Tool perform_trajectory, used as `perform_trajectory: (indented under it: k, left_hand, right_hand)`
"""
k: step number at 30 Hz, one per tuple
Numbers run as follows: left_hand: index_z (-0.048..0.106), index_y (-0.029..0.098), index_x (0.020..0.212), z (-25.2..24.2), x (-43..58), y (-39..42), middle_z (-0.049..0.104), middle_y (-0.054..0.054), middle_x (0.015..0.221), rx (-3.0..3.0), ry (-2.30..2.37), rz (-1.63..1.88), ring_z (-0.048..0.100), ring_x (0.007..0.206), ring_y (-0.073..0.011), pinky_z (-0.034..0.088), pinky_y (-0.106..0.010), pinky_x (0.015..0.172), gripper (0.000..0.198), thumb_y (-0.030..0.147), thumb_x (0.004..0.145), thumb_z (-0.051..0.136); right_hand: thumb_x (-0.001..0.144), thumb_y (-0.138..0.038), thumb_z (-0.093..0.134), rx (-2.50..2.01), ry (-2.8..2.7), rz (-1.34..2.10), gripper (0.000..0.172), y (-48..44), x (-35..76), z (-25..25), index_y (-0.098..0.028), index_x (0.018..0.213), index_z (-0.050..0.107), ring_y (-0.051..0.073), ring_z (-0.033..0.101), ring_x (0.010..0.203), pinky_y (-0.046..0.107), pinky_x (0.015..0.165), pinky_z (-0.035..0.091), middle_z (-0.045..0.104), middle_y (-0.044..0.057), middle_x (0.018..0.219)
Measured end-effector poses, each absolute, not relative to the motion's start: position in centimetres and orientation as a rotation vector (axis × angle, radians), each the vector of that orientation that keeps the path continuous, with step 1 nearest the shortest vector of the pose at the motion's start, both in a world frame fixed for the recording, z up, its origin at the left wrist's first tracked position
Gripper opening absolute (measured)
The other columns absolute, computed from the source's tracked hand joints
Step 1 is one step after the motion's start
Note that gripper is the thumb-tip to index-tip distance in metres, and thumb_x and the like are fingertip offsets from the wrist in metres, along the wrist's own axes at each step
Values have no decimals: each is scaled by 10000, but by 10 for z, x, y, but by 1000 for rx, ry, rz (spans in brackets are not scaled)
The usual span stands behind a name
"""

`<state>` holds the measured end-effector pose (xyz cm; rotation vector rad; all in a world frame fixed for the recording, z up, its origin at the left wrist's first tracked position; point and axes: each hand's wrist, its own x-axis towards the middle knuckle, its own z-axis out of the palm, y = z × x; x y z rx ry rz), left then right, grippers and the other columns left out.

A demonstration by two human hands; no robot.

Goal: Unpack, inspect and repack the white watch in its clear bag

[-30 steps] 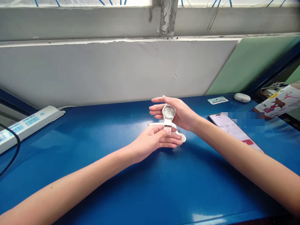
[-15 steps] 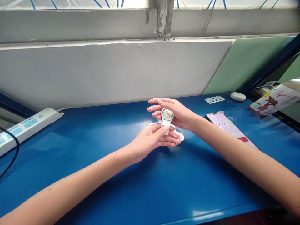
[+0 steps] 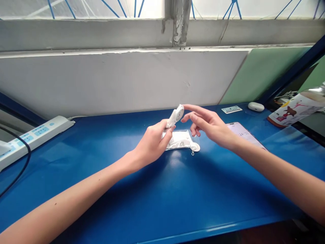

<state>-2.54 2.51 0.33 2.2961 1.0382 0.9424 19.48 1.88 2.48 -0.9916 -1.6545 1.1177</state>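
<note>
My left hand (image 3: 152,142) pinches the strap end of a small white watch (image 3: 175,117) and holds it up, tilted to the right above the blue table (image 3: 162,196). Just right of the watch head, my right hand (image 3: 207,125) hovers with its fingers spread and its fingertips close to the watch, holding nothing. Under both hands a clear plastic bag with white parts (image 3: 179,139) lies flat on the table. A round white disc with a small metal clip (image 3: 195,147) sits at the bag's right corner.
A phone with a lit timer screen (image 3: 245,134) lies right of my hands. Behind it are a white label (image 3: 231,109) and a white earbud case (image 3: 256,106). A printed package (image 3: 296,110) sits far right. A white power strip (image 3: 33,134) lies at the left, against the wall.
My left hand has lifted the watch up and to the left, out of my right hand. My right hand has let go and opened. The plastic bag underneath has come into view.
</note>
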Motion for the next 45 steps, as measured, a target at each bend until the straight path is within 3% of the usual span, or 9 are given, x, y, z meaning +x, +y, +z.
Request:
perform_trajectory:
  k: [3, 7, 14, 19, 23, 29, 38, 45]
  left_hand:
    - [608, 143, 1180, -9, -23, 25, 700, -123, 1169, 2641, 942, 938, 654, 1102, -260, 494, -423, 961, 268, 176, 1001, 411]
    - [611, 105, 1162, -26, -17, 23, 726, -150, 1135, 2925, 1004, 912, 653, 1140, -298, 466, -511, 1023, 266, 170, 1013, 401]
    - [620, 99, 1116, -34, -10, 15, 741, -126, 1056, 3214, 833, 1073, 643, 1152, -324, 505, -490, 1002, 182, 131, 987, 496]
    - [588, 91, 1162, -37, -12, 17, 729, -137, 1064, 3204, 814, 1095, 623, 1175, -347, 510, -507, 994, 206, 116, 974, 507]
    - [519, 90, 1276, -41, -14, 20, 672, -169, 1231, 3033, 865, 964, 575, 1244, -343, 505, -501, 1018, 316, 206, 982, 517]
    - [424, 75, 1406, -44, -17, 25, 520, -223, 1430, 2785, 1014, 608, 362, 1423, -389, 398, -568, 1117, 551, 400, 975, 531]
    - [455, 149, 1374, -43, -18, 27, 553, -181, 1358, 2680, 991, 615, 486, 1296, -356, 430, -559, 1057, 468, 388, 977, 524]
    - [477, 156, 1345, -41, -19, 26, 562, -175, 1305, 2677, 978, 656, 526, 1211, -325, 458, -524, 1011, 392, 343, 1001, 478]
  right_hand:
    - [898, -462, 637, -984, -1550, 1130, 432, 8, 198, 8, -223, 1258, 627, 91, 496, 528, 269, 534, 466, 642, -9, 777]
    - [869, -451, 681, -1060, -1541, 1107, 315, 4, 203, -5, -187, 1040, 696, 104, 507, 541, 267, 545, 451, 586, -25, 654]
    - [929, -434, 594, -1169, -1730, 984, 252, 1, 213, -15, -197, 985, 659, 126, 554, 621, 274, 573, 467, 624, 10, 787]
    - [902, -384, 629, -1179, -1716, 891, 189, -6, 209, -15, -206, 965, 649, 123, 541, 599, 270, 577, 494, 572, -20, 712]
    - [860, -325, 663, -1223, -1698, 798, 147, -7, 210, -13, -201, 937, 648, 131, 549, 604, 274, 581, 493, 581, -17, 707]
    - [815, -250, 630, -1403, -1697, 575, 87, 5, 225, -12, -200, 884, 645, 163, 598, 649, 299, 605, 469, 680, 24, 781]
    - [733, -232, 564, -1646, -1780, 328, 53, 23, 248, -12, -225, 749, 614, 146, 482, 521, 287, 519, 373, 549, -24, 579]
    - [783, -246, 538, -1621, -1764, 717, 78, 30, 251, -19, -219, 794, 610, 154, 560, 582, 283, 542, 425, 638, -4, 693]
